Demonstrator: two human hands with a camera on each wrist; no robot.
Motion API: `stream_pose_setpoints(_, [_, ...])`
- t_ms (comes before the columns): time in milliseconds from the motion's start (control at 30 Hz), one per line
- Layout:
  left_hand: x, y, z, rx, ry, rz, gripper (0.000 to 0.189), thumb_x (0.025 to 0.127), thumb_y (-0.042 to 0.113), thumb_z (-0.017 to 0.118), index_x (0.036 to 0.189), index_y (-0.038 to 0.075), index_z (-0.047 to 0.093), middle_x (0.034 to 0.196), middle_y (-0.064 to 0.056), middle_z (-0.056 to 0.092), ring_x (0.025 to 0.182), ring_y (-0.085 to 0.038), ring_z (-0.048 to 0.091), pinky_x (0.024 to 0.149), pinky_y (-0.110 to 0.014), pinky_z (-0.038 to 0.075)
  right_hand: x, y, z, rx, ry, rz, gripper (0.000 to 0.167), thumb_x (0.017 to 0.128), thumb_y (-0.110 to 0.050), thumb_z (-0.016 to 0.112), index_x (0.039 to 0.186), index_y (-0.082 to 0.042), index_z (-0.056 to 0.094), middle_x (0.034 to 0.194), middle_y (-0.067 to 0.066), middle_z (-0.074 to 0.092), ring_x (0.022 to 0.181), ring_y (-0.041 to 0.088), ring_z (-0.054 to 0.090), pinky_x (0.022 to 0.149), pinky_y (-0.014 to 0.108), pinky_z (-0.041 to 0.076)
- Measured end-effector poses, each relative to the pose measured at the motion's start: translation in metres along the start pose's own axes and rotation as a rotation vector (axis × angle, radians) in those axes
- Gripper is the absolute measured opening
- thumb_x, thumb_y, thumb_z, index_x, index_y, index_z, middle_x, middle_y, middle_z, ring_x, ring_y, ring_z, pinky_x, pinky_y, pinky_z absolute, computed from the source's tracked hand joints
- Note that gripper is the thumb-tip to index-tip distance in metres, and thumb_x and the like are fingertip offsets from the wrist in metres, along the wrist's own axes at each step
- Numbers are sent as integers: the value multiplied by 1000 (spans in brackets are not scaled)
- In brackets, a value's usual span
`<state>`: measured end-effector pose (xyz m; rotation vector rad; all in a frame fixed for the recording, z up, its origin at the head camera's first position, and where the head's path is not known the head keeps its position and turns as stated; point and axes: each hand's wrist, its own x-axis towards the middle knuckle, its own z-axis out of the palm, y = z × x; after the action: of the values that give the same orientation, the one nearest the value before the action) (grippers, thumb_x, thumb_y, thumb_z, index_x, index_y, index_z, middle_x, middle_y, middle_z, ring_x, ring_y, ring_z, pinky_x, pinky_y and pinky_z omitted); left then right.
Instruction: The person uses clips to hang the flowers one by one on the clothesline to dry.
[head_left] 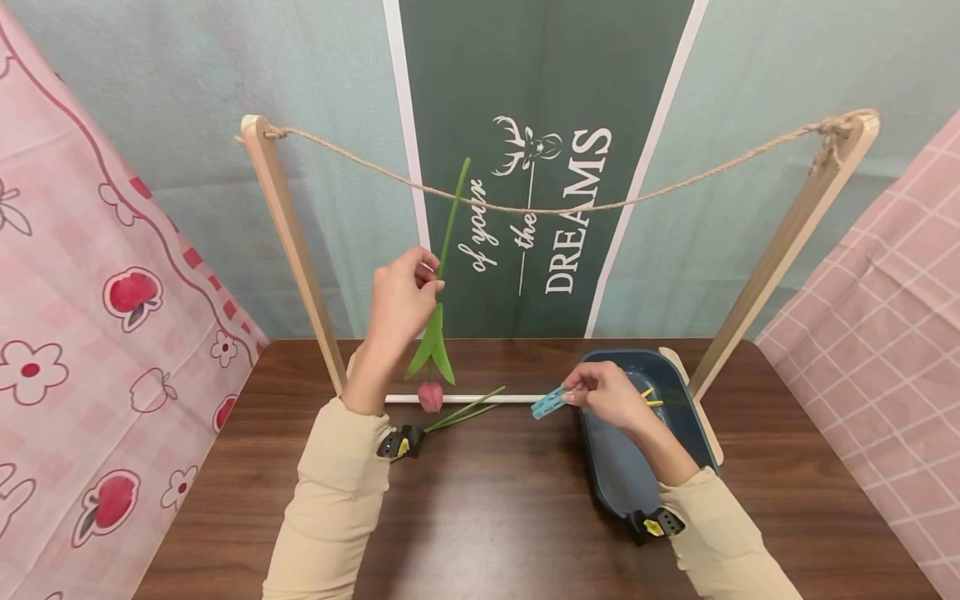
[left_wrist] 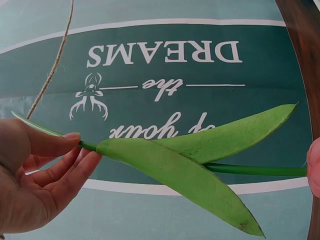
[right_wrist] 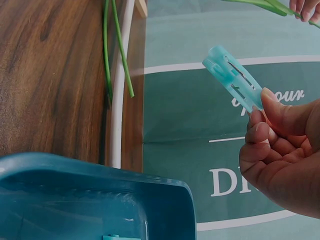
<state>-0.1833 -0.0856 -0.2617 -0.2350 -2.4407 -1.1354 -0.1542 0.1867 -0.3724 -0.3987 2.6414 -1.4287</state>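
Note:
My left hand [head_left: 405, 296] pinches the green stem of an artificial tulip [left_wrist: 175, 155] between thumb and fingers. The tulip hangs upside down, its pink bloom [head_left: 431, 397] low over the table and its stem end reaching up past the sagging twine [head_left: 525, 208]. In the head view the stem crosses the twine; whether they touch I cannot tell. My right hand [head_left: 606, 392] pinches a light blue clothespin [right_wrist: 232, 77] by one end, above the left rim of a blue basin [head_left: 592, 450]. The clothespin's other end points left, away from the fingers.
Two wooden posts [head_left: 292, 258] carry the twine, with a white rod [head_left: 487, 399] low between them. More green stems [head_left: 468, 408] lie on the brown table [head_left: 480, 500]. Yellow clothespins [head_left: 654, 403] and a light blue piece [right_wrist: 121, 238] are in the basin. A printed cloth [head_left: 637, 50] hangs behind.

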Motion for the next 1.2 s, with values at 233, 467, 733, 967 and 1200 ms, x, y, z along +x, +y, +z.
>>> stream_pose_setpoints(233, [0, -2, 2, 4, -1, -13, 12, 80, -1, 65, 91, 1, 60, 76, -9, 64, 69, -21, 60, 64, -32, 45, -2, -5, -1, -24, 10, 11, 4, 79, 5, 65, 79, 8, 61, 64, 7, 56, 58, 16, 45, 51, 27, 39])
stream_pose_setpoints(467, [-1, -5, 5, 0, 0, -11, 12, 79, -1, 65, 91, -1, 60, 75, -11, 64, 69, -22, 60, 63, -33, 45, 1, 2, -1, -28, 10, 4, 4, 78, 7, 64, 79, 9, 61, 64, 8, 55, 57, 17, 45, 50, 27, 38])
stream_pose_setpoints(733, [-2, -4, 5, 3, -4, -21, 11, 80, 0, 64, 90, 3, 60, 76, -10, 64, 70, -21, 60, 64, -33, 45, 4, 0, -2, 5, 15, -3, 5, 78, 5, 66, 79, 7, 62, 64, 6, 56, 58, 18, 47, 51, 27, 40])
stream_pose_setpoints(967, [-2, -4, 6, 7, -7, -15, 11, 81, 1, 65, 90, 2, 60, 76, -10, 64, 70, -22, 60, 65, -33, 46, 9, -8, -3, -2, 23, -24, 4, 77, 5, 66, 77, 2, 62, 63, 7, 55, 56, 18, 48, 50, 27, 40])
stream_pose_setpoints(1200, [-2, -3, 5, 8, -12, -20, 11, 80, 0, 65, 91, 2, 60, 77, -11, 64, 71, -22, 61, 66, -34, 47, 15, -20, -5, -37, 29, -30, 4, 79, 3, 66, 77, 3, 63, 62, 5, 56, 55, 17, 49, 49, 27, 40])
